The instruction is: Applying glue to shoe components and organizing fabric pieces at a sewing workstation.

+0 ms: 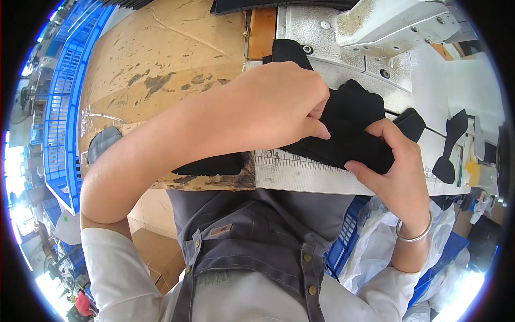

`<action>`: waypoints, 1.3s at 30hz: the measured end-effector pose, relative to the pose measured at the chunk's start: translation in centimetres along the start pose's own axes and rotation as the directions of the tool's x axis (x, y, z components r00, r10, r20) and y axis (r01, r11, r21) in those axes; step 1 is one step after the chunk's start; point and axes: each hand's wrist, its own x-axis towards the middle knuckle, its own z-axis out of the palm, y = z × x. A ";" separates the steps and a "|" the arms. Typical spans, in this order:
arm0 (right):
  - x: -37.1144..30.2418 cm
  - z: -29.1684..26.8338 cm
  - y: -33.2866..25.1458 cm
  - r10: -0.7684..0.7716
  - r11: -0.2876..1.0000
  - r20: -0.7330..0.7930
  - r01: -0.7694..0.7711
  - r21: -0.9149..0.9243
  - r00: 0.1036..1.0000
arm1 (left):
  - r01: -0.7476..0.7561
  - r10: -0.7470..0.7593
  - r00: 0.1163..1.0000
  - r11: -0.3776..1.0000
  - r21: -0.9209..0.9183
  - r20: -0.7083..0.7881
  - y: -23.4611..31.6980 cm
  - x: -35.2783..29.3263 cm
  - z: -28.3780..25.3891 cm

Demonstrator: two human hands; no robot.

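Black fabric (pixel 351 115), apparently in more than one layer, lies on the white table (pixel 316 184), its lower side overlapping the ruler strip (pixel 268 160) along the near edge. The right hand (pixel 405 169) grips its right end between thumb and fingers; the left hand (pixel 292 96) curls over its left part, though whether it pinches cannot be told. A loosened hold could let layers slip out of line; uneven pulling could crease them. Toward the right edge, a sideways knock might scatter loose black pieces (pixel 410 124). A white machine (pixel 397 24) stands beyond.
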 end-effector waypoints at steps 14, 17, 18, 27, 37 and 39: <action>-0.1 0.0 1.0 -0.121 0.992 -0.042 0.123 0.038 0.992 | 0.064 -0.007 0.956 0.981 0.183 -0.294 2.0 -3.4 1.3; 0.1 0.0 0.9 -0.058 0.996 -0.006 0.058 0.069 0.998 | 0.030 0.123 0.910 0.933 0.359 -0.397 3.4 -3.9 2.8; 0.0 0.1 1.2 -0.045 0.996 0.015 0.043 0.080 0.999 | -0.029 0.240 0.864 0.901 0.433 -0.442 4.0 -3.9 3.7; -1.1 -3.2 2.4 0.295 0.892 0.196 -0.343 0.295 0.935 | -0.066 0.176 0.958 0.903 0.425 -0.226 4.9 -3.5 9.1; -1.7 -3.7 3.2 0.258 0.939 0.172 -0.289 0.187 0.951 | -0.077 0.171 0.970 0.893 0.444 -0.175 5.0 -3.4 8.7; -1.9 -3.5 3.5 0.249 0.928 0.199 -0.292 0.230 0.948 | -0.081 0.170 0.973 0.884 0.460 -0.155 5.1 -3.4 8.5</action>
